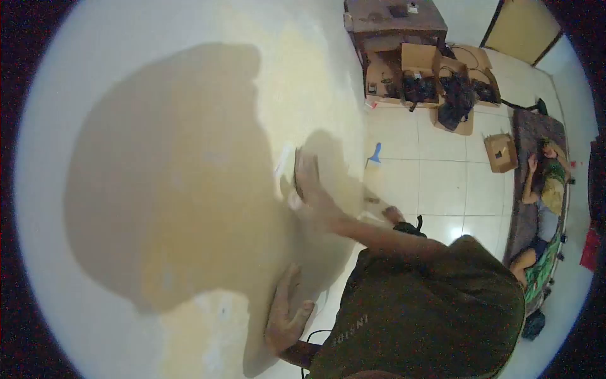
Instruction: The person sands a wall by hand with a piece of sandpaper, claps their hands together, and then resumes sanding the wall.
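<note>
My right hand (309, 180) lies against the pale wall (196, 354), its fingers stretched over a thin, dark-edged piece of sandpaper (297, 165). That hand is blurred, and most of the sheet is hidden beneath the palm. My left hand (287, 312) rests flat on the same wall, fingers extended and thumb apart, holding nothing. Yellowish and white patches mark the surface around both hands. A short white streak (283, 160) shows right beside my right fingertips. The big shadow of my head and arms falls across the wall.
A blue putty knife (377, 153) lies on the tiled floor (442, 189) near the wall's foot. Beyond it are open cardboard boxes (420, 57) with black gear and a brown table (398, 25). A person (546, 215) lies on a mattress (524, 139) across the room.
</note>
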{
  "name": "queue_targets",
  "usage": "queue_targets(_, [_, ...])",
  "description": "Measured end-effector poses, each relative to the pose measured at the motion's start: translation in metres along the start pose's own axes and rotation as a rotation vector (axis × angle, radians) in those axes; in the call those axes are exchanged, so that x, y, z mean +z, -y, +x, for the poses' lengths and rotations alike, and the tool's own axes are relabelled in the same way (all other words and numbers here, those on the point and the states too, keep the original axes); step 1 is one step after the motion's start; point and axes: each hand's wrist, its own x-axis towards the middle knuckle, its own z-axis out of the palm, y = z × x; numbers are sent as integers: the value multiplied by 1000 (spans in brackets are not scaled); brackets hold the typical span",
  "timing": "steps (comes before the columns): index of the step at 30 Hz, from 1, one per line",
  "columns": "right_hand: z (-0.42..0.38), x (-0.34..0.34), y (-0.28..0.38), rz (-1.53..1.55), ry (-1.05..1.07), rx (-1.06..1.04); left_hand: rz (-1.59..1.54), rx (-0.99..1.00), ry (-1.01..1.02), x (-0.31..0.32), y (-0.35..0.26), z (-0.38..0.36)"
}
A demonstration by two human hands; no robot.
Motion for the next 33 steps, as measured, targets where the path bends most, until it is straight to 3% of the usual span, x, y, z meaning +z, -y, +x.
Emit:
queue_targets(5, [46,-8,-8,109,-257,36,156,-11,74,-7,-10,-1])
queue_targets(7, [-11,-9,17,104,-11,72,275,39,158,-13,-8,-3])
queue_targets(9, [-17,-9,22,91,39,60,319,46,191,-14,-10,-4])
queue_targets(14, [30,-7,1,26,-164,39,264,-32,102,2,-14,-20])
queue_targets(18, [-51,15,18,11,29,-9,275,-35,58,8,-9,-33])
queue_targets(20, [-53,2,35,118,-68,-94,296,-42,51,9,-6,-37])
queue_targets(21, [-36,-2,36,175,-136,-35,307,-42,47,11,-2,-43])
queue_targets(25, [-48,11,28,-24,-153,-153,399,-53,36,10,4,-48])
queue_targets(27, [-93,34,17,-223,-47,-279,450,-71,17,13,9,-50])
queue_targets(31, [-70,21,33,-78,-180,-202,461,-127,-115,27,31,-53])
queue_targets(33, [-63,16,46,-17,-199,-203,384,-20,-83,22,45,-53])
